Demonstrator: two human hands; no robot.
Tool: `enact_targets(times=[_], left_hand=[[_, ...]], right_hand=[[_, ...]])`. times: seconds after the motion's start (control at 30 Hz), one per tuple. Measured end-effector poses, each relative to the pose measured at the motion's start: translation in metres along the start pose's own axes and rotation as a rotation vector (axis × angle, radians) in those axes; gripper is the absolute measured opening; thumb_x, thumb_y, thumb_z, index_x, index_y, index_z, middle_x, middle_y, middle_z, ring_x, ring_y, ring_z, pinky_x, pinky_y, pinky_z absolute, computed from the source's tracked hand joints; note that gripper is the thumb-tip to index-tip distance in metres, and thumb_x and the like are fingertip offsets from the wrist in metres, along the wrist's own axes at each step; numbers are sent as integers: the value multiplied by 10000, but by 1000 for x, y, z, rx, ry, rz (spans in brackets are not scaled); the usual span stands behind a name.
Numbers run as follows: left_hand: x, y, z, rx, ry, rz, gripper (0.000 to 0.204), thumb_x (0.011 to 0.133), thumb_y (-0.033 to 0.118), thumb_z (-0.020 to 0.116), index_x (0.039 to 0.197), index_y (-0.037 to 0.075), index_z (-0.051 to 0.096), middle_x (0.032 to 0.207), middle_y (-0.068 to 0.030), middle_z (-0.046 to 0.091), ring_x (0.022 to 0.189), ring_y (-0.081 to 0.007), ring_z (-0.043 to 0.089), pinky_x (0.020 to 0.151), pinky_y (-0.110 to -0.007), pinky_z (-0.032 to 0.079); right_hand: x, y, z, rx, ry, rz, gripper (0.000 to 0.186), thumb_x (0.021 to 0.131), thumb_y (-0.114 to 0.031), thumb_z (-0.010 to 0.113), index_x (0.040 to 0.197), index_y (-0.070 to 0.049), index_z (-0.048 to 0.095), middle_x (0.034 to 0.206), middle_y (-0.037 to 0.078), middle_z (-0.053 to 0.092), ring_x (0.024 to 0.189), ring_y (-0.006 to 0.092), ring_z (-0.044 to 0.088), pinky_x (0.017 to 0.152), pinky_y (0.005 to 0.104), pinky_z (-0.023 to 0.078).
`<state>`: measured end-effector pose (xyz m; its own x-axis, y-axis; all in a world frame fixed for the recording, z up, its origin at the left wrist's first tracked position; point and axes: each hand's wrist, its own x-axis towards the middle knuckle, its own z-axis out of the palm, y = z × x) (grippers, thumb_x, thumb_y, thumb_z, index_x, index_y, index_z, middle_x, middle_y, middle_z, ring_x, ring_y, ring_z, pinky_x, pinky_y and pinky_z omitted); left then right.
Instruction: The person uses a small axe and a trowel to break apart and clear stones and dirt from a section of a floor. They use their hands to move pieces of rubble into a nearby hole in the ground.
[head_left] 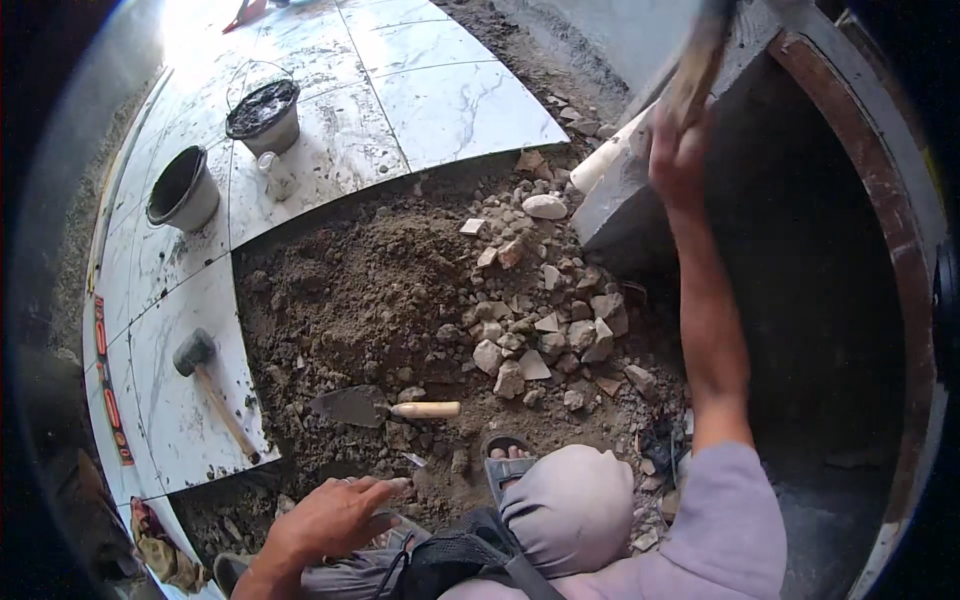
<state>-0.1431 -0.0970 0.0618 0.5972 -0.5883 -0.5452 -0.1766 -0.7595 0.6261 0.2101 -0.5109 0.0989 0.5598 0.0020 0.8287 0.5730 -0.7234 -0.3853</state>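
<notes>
1. White, grey-veined square floor tiles [470,110], smeared with dirt, spread across the upper and left parts of my remote view.
2. Bordering them, I see loose brown soil [350,270] filling the middle.
3. Right of the soil, I make out a smooth grey concrete ledge [620,205].
4. On the soil near that ledge, I find a heap of pale broken stones [580,334].
5. Two round grey buckets [200,205] stand upright on the tiles.
6. I see a blurred wooden-handled tool [693,85] raised at upper right, its top cut off by the frame.
7. One black-headed mallet with a wooden handle [218,395] lies on the tiles.
8. I spot a dark-bladed trowel with a pale wooden handle [425,409] lying on the soil.
9. Well apart, the hands differ: the right hand [678,155] clamps the raised tool; the left hand [335,515], loosely spread above the leg, appears to hold nothing.
</notes>
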Motion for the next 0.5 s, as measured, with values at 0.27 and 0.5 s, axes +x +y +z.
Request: enact_targets(times=[0.27, 0.5], left_hand=[[-6, 2, 3, -26, 20, 22, 506, 896, 354, 553, 1294, 62, 444, 1091, -180, 593, 976, -365, 584, 827, -445, 463], [-3, -5, -1, -56, -21, 53, 537, 885, 373, 576, 1323, 92, 443, 1079, -181, 599, 907, -382, 601, 794, -457, 482]], right_hand=[[-186, 72, 101, -551, -635, 572, 409, 884, -247, 521, 1166, 49, 490, 878, 206, 598, 797, 333, 601, 673, 425, 478], [-324, 89, 7, 63, -1077, 1159, 371, 784, -250, 608, 962, 72, 560, 731, 111, 617, 600, 209, 601, 546, 378, 470]])
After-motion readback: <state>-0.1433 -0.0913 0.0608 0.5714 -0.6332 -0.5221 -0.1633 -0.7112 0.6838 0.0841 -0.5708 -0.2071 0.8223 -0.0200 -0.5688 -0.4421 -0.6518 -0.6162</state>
